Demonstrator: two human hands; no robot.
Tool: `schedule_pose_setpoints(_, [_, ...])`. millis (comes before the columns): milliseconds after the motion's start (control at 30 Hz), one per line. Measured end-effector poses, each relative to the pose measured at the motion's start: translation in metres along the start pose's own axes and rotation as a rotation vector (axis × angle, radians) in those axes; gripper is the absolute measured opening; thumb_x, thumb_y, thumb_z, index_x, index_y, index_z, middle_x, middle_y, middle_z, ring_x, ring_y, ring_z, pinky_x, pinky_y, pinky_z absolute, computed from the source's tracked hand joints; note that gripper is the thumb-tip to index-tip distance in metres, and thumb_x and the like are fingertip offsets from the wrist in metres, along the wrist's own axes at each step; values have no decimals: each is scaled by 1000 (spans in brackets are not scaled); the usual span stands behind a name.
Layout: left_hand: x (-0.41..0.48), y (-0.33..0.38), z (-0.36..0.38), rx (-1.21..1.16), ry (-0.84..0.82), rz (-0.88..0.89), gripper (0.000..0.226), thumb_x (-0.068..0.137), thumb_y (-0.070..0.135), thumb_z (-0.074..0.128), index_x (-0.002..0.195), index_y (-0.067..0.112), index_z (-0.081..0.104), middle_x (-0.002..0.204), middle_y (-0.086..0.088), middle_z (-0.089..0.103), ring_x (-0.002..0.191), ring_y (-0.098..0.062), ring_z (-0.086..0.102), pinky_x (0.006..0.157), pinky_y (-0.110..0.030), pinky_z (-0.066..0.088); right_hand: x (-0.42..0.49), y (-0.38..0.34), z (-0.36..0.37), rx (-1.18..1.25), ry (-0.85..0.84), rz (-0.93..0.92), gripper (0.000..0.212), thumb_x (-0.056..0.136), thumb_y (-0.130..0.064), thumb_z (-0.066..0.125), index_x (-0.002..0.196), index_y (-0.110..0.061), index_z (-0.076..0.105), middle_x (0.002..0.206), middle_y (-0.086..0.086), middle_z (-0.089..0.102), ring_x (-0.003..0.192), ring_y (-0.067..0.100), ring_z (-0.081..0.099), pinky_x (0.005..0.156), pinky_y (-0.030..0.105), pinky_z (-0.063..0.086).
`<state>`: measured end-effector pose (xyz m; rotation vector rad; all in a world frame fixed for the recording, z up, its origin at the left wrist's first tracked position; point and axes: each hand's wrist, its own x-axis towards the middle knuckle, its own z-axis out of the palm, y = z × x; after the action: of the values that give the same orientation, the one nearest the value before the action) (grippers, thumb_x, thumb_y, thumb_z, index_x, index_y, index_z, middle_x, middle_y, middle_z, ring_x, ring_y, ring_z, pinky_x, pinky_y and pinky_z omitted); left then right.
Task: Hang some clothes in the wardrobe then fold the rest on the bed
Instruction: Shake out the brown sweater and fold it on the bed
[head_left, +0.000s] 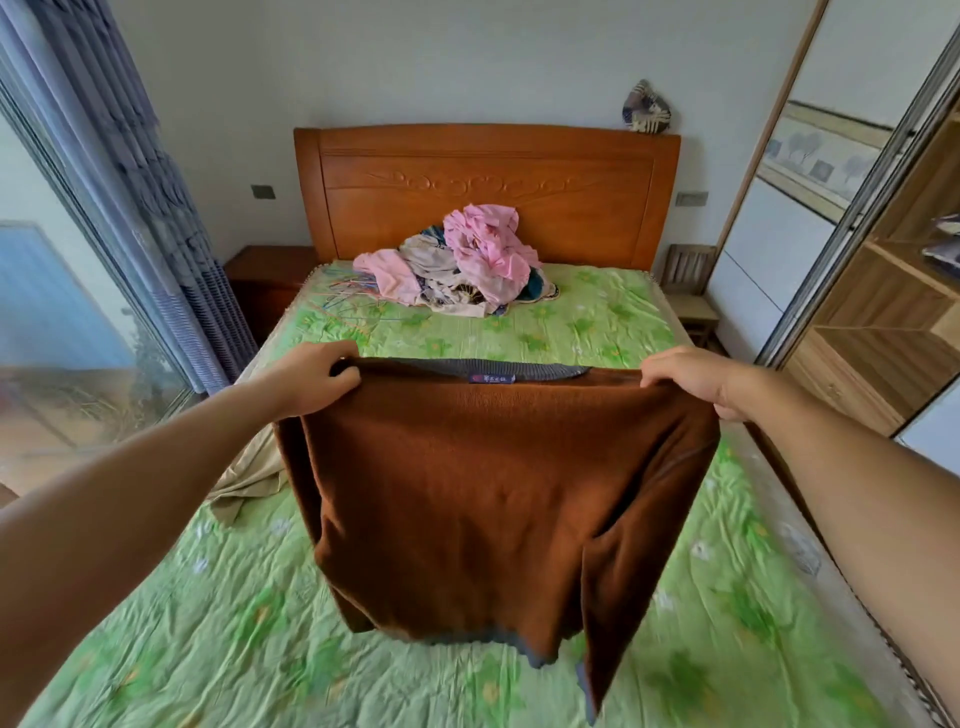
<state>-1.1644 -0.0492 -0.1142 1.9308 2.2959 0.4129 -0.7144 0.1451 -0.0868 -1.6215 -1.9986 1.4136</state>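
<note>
Left hand (306, 376) and right hand (691, 382) each pinch a shoulder of the sweater (493, 499), which hangs collar-up, stretched crosswise above the bed (208, 623), hem nearest the sheet.

sweater (493, 493) hides bed (597, 317) centre | label (491, 378) writing too small to read | hangers (343, 306), 9 o'clock of clothes pile (467, 260), too tangled to count | wardrobe (893, 312) cut off at 3 o'clock edge
</note>
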Motion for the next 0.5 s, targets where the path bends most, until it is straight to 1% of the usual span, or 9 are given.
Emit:
schedule_pose_setpoints(100, [17,-5,14,-49,-10,11,12,98,31,58,86,29,54,77,3,59,80,-27,59,72,-39,46,17,7,-1,-43,-26,12,18,75,-15,67,57,-18,61,74,10,54,67,29,54,63,34,43])
schedule_pose_setpoints(133, [24,-6,18,-37,0,0,13,99,34,57,87,28,54,78,3,60,79,-26,59,72,-39,46,25,9,-1,-85,-7,-6,9,75,-18,69,67,-13,68,81,11,60,74,31,59,68,37,49])
schedule_pose_setpoints(200, [41,-9,29,32,26,-41,18,101,42,51,90,28,51,77,4,58,76,-24,58,70,-39,46,49,15,0,-216,84,-23,17,86,-20,69,93,-5,72,100,13,68,93,32,64,85,40,52])
schedule_pose_setpoints(300, [71,-12,46,74,52,-123,22,104,46,43,92,28,47,77,0,58,75,-27,58,75,-43,50,84,21,5,-350,161,-67,11,96,-24,62,96,-17,70,106,5,69,107,31,63,75,32,46])
schedule_pose_setpoints(333, [82,-13,50,60,46,-141,23,104,47,41,92,27,47,78,-2,60,76,-28,60,77,-45,52,97,22,5,-383,183,-73,17,98,-28,59,107,-19,70,116,4,68,117,33,60,81,33,47])
schedule_pose_setpoints(367, [95,-14,51,45,42,-154,24,104,47,40,93,27,47,80,-3,61,78,-29,61,77,-46,52,111,21,4,-404,202,-62,30,101,-32,56,125,-17,66,132,7,63,127,34,55,94,36,48])
schedule_pose_setpoints(400, [110,-15,50,32,53,-154,25,105,46,40,93,25,48,82,-4,61,80,-30,62,77,-45,52,124,19,0,-424,224,-56,43,103,-35,53,140,-14,57,144,11,56,134,35,50,104,39,44])
schedule_pose_setpoints(433, [127,-15,46,27,87,-136,26,104,45,42,91,24,49,81,-3,60,81,-31,62,74,-42,51,137,12,-5,-437,258,-70,48,105,-37,50,146,-13,50,149,14,51,137,35,47,109,41,41])
schedule_pose_setpoints(500, [163,-12,27,19,202,-84,26,104,40,46,87,21,48,79,-1,55,83,-34,61,66,-36,41,161,-12,-22,-465,356,-141,48,107,-37,43,147,-11,48,145,17,53,133,37,49,105,43,41])
